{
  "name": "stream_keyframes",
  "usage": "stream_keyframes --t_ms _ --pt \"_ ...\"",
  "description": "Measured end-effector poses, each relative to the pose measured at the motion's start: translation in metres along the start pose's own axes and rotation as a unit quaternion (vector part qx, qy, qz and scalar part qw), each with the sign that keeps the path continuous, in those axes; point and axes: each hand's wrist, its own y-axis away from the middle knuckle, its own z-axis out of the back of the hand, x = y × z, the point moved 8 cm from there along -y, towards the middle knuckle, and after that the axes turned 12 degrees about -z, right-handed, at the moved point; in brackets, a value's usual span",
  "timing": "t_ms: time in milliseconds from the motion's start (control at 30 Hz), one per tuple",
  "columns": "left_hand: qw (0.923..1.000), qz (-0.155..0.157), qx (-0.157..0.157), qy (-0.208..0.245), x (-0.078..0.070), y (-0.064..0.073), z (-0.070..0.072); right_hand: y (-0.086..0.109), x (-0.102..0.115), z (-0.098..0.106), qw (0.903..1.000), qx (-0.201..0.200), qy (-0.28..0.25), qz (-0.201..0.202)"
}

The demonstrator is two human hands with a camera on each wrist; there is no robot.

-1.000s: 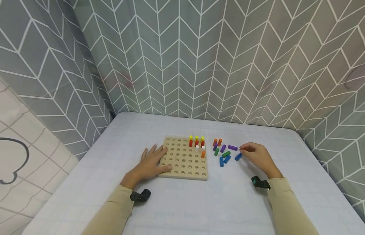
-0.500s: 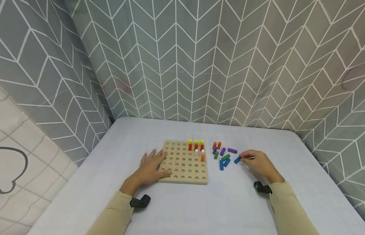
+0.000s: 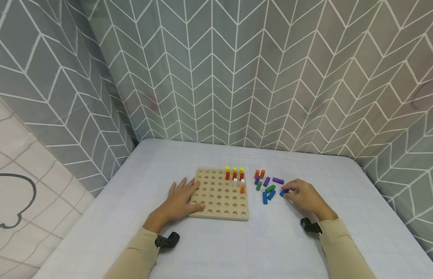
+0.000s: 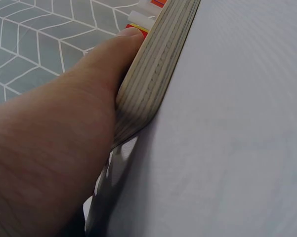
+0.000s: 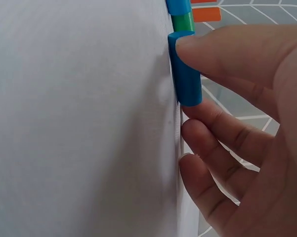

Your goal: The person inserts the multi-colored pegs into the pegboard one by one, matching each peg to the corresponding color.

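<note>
A wooden pegboard [image 3: 219,209] with rows of holes lies on the table. My left hand [image 3: 178,203] rests on its left side, fingers spread and the thumb over the near left corner; in the left wrist view the thumb lies on top beside the board's layered edge [image 4: 155,64]. To the right of the loose pegs, my right hand [image 3: 304,195] pinches a blue peg [image 5: 188,74] between thumb and fingers, low at the tabletop. The right wrist view shows the thumb on the peg's upper end, the other fingers loosely bent below.
Yellow pegs [image 3: 234,169], red pegs [image 3: 234,176], white pegs [image 3: 235,181] and an orange peg [image 3: 242,189] stand in the board's right columns. Loose orange, purple [image 3: 278,180], green [image 3: 270,188] and blue pegs [image 3: 264,198] lie between board and right hand. A patterned curtain [image 3: 216,77] hangs behind.
My right hand's fingertips have come from the right end of the blue peg to both sides of it, and they pinch it now. The left hand stays on the pegboard.
</note>
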Motion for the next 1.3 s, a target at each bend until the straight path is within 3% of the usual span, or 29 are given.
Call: stream_keyframes --t_ms 233,500,800,1033,1300 --pt "0.9998 0.016 0.013 -0.008 0.005 -0.001 -0.009 0.001 -0.003 -0.002 1.0 0.003 0.009 -0.001" --pt "0.9999 0.012 0.0 -0.005 0.004 -0.002 -0.008 0.006 0.0 0.003 0.9994 -0.028 0.005 0.021" --pt "0.9999 0.009 -0.01 -0.003 0.002 0.0 -0.006 0.008 -0.012 0.007 0.9982 -0.03 -0.044 -0.026" --pt "0.9998 0.016 -0.01 -0.003 0.002 0.002 -0.007 0.005 -0.023 0.006 0.9907 -0.021 -0.118 -0.064" --pt "0.9998 0.009 -0.015 -0.003 0.001 0.002 -0.004 0.0 -0.022 0.002 0.9675 0.004 -0.245 -0.062"
